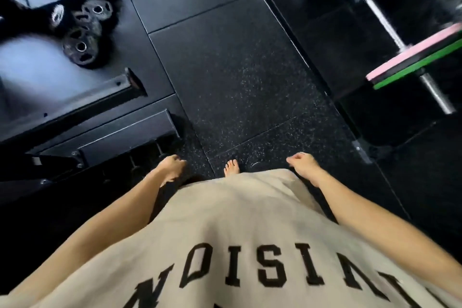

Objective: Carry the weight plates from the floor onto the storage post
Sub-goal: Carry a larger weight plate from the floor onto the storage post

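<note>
Weight plates (81, 44) lay clustered at 10 o'clock on dark speckled rubber floor (240, 87), beside rack base (100, 97). Left hand (172, 166) and right hand (303, 165) hung loosely curled, empty, well apart from plates. Barbell (390, 32) at 2 o'clock.

The floor (237, 77) is laid with dark rubber tiles, flecked with pale specks, with thin seams running between them. Up in the far left corner a small cluster of black weight plates (81, 32) lies on it, overlapping one another, their metal-ringed centre holes showing. Beside them the black steel base of a rack (100, 132) sits on the tiles. To the right a barbell (400, 40) rests low over the floor, carrying a pink plate (410, 54) against a green plate (420, 67). One bare foot (232, 167) stands on a speckled tile.
</note>
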`<action>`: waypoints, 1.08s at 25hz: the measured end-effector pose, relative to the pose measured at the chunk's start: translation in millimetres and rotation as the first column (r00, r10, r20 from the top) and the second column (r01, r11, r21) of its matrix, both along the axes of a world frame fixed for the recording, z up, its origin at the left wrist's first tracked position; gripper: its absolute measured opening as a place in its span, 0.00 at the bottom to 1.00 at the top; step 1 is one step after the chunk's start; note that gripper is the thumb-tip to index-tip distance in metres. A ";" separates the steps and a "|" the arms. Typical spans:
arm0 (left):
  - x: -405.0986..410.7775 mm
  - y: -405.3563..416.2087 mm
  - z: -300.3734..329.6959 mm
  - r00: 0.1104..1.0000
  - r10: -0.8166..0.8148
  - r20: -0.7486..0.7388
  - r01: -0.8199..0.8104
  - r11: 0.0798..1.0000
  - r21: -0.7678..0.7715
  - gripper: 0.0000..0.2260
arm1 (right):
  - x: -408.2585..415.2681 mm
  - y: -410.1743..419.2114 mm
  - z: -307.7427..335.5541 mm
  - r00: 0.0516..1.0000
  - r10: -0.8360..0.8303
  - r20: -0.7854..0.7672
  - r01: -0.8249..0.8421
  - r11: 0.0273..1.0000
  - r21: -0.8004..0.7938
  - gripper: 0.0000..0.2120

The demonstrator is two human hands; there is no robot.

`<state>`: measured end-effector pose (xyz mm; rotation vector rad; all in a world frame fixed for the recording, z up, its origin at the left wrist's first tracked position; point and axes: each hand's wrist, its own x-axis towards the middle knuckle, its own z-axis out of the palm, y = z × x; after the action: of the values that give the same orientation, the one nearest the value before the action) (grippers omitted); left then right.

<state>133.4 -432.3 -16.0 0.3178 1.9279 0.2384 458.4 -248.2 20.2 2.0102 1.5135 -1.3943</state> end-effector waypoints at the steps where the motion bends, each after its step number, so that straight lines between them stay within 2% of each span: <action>1: -19.4 25.6 6.5 1.000 -0.022 -0.007 0.022 1.000 0.007 0.15 | -23.7 33.9 -0.1 1.000 0.014 -0.014 -0.014 0.999 0.030 0.08; 4: -73.2 100.2 5.5 0.996 0.064 -0.056 -0.060 0.996 0.066 0.13 | -92.6 110.4 -7.3 0.992 0.129 -0.011 -0.129 0.992 0.009 0.08; 8: -118.0 167.5 -1.2 0.994 0.107 0.007 -0.107 0.994 -0.018 0.11 | -176.1 211.4 -35.1 0.957 0.289 0.008 -0.288 0.957 -0.047 0.10; 11: -168.0 217.1 2.8 0.959 0.283 0.005 -0.283 0.958 -0.039 0.11 | -264.8 297.5 -37.1 0.909 0.416 0.011 -0.415 0.908 -0.058 0.10; 14: -219.7 254.7 9.7 0.899 0.435 -0.053 -0.435 0.900 0.027 0.13 | -354.7 369.1 -24.4 0.852 0.524 -0.002 -0.524 0.851 -0.034 0.09; 18: -283.6 290.4 19.0 0.802 0.563 -0.201 -0.554 0.826 0.102 0.11 | -486.5 431.5 -12.8 0.698 0.715 0.031 -0.713 0.699 -0.056 0.08; 21: -330.6 300.4 1.2 0.700 0.689 -0.189 -0.685 0.722 0.096 0.10 | -586.6 455.7 -21.0 0.586 0.810 0.020 -0.808 0.586 -0.060 0.09; 26: -433.0 301.4 -20.9 0.681 0.723 -0.114 -0.729 0.685 -0.006 0.10 | -739.2 465.5 -25.0 0.427 0.904 0.000 -0.904 0.426 -0.042 0.12; 27: -458.1 299.8 -18.3 0.653 0.750 -0.111 -0.754 0.657 -0.001 0.09 | -770.6 465.3 -22.3 0.392 0.920 -0.002 -0.919 0.392 -0.029 0.12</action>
<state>-324.7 -132.5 -34.4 -0.5584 2.0702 0.7381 -312.2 217.1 -2.1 0.7437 2.0612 -0.8385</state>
